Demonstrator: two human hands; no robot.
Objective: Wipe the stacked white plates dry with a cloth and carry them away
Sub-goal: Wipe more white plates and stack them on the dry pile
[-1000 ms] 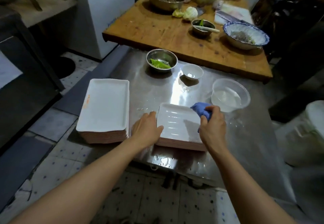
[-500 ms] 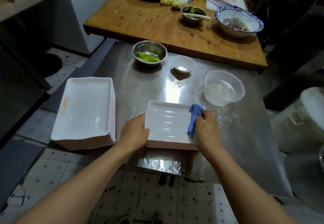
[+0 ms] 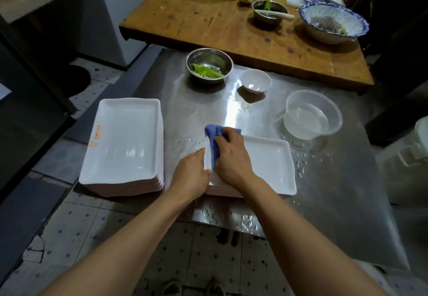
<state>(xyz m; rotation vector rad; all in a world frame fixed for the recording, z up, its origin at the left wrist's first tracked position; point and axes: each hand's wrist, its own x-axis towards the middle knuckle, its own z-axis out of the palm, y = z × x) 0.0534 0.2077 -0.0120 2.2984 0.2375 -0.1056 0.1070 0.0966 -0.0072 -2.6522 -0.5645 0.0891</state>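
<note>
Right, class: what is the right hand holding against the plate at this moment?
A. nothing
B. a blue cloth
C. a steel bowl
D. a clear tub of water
B: the right hand holds the blue cloth bunched in its fingers on the left part of the top plate, while the left hand steadies the stack's edge.

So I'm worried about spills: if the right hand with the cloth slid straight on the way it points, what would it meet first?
Probably nothing soon: the right hand points up-left over wet steel table; the metal bowl lies further off.
</note>
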